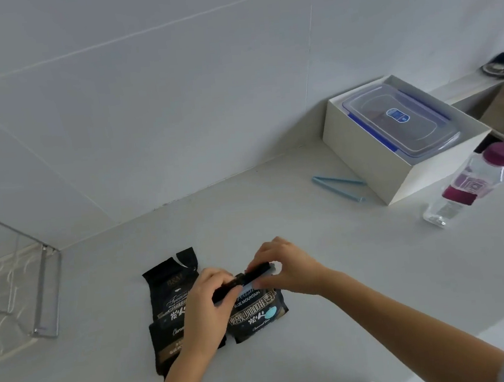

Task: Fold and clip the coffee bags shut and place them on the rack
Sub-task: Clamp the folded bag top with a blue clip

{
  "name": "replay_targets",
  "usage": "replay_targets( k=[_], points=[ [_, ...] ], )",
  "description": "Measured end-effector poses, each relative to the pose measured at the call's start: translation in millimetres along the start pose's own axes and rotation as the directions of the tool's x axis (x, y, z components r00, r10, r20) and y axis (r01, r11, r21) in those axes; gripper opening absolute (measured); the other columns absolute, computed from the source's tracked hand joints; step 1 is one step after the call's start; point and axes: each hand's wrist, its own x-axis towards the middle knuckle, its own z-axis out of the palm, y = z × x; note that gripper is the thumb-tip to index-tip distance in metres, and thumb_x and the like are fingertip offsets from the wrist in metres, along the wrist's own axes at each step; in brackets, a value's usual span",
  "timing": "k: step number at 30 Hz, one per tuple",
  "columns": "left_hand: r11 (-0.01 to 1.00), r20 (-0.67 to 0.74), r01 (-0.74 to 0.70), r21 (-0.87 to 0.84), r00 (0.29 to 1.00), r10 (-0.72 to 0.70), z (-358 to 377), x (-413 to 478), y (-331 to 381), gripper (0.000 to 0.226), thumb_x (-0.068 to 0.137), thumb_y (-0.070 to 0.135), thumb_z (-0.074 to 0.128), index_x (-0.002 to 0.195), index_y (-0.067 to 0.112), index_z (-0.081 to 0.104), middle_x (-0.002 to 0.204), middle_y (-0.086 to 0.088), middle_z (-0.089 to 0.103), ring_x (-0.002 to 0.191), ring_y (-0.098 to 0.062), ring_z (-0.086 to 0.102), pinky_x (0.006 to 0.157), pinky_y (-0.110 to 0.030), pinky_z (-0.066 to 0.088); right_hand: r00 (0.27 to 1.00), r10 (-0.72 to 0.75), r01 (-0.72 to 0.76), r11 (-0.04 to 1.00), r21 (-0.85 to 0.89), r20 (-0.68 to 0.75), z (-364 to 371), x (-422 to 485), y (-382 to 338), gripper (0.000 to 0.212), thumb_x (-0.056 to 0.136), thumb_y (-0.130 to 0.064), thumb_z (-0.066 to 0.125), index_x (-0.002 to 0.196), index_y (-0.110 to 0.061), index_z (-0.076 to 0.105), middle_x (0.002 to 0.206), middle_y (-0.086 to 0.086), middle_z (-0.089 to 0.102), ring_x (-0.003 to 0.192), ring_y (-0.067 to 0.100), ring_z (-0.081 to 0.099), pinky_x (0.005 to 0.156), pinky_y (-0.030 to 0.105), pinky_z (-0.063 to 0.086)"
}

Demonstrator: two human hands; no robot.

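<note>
Two black coffee bags lie side by side on the white counter. The right bag [257, 312], printed BLUE MOUNTAIN, has its top rolled over, and a light blue clip edge shows along that fold. My left hand [205, 310] pinches the left end of the fold and my right hand [286, 269] pinches the right end. The left bag [169, 286] lies flat with its torn top open, partly under my left hand. A second light blue clip [338, 187] rests open in a V near the white box. The clear wire rack [43, 291] stands at the far left.
A white box [362, 161] holding a clear container with a blue-edged lid [398, 121] sits at the back right. A clear bottle with a purple cap [471, 185] stands in front of it. The tiled wall runs close behind the counter.
</note>
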Motion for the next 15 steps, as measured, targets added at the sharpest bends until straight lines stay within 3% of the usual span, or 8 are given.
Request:
replay_targets(
  k=[4, 7, 11, 15],
  points=[
    [0.998, -0.042, 0.023, -0.053, 0.999, -0.025, 4.6, -2.1, -2.0, 0.018, 0.076, 0.008, 0.073, 0.094, 0.013, 0.071, 0.094, 0.007, 0.062, 0.09, -0.001, 0.06, 0.08, -0.009, 0.047, 0.987, -0.109, 0.106, 0.994, -0.032, -0.118, 5.0, -1.1, -4.9, 0.017, 0.082, -0.03, 0.066, 0.099, -0.03, 0.07, 0.1, -0.005, 0.065, 0.094, 0.01, 0.049, 0.08, 0.025, 0.044],
    [0.995, -0.011, 0.021, -0.099, 1.0, -0.023, 3.7, -2.0, -2.7, 0.019, 0.078, 0.008, 0.071, 0.096, 0.015, 0.072, 0.094, 0.011, 0.063, 0.091, -0.002, 0.06, 0.08, -0.011, 0.048, 0.988, -0.064, 0.076, 0.993, 0.085, -0.138, 12.4, -1.0, -4.9, 0.011, 0.081, -0.022, 0.068, 0.091, -0.023, 0.072, 0.093, -0.007, 0.065, 0.087, 0.003, 0.052, 0.077, 0.017, 0.042],
    [0.964, 0.072, 0.101, -0.244, 0.994, -0.086, -0.3, 0.1, -7.3, 0.019, 0.079, 0.009, 0.07, 0.089, 0.025, 0.072, 0.089, 0.012, 0.065, 0.089, -0.001, 0.061, 0.076, -0.01, 0.048, 0.992, 0.129, -0.109, 0.883, 0.456, -0.012, 17.1, 2.1, -1.5, 0.003, 0.08, -0.014, 0.071, 0.083, -0.014, 0.07, 0.084, -0.009, 0.062, 0.076, 0.001, 0.058, 0.071, 0.019, 0.047],
    [0.942, 0.099, 0.148, -0.301, 0.987, -0.124, -0.5, 0.7, -12.0, 0.015, 0.079, 0.013, 0.071, 0.085, 0.027, 0.074, 0.081, 0.01, 0.067, 0.082, -0.005, 0.063, 0.072, -0.016, 0.051, 0.981, 0.143, -0.194, 0.779, 0.597, 0.131, 15.0, 8.2, 3.6, 0.008, 0.084, -0.014, 0.067, 0.084, -0.007, 0.068, 0.082, -0.002, 0.061, 0.081, 0.013, 0.058, 0.072, 0.024, 0.047]
  ],
)
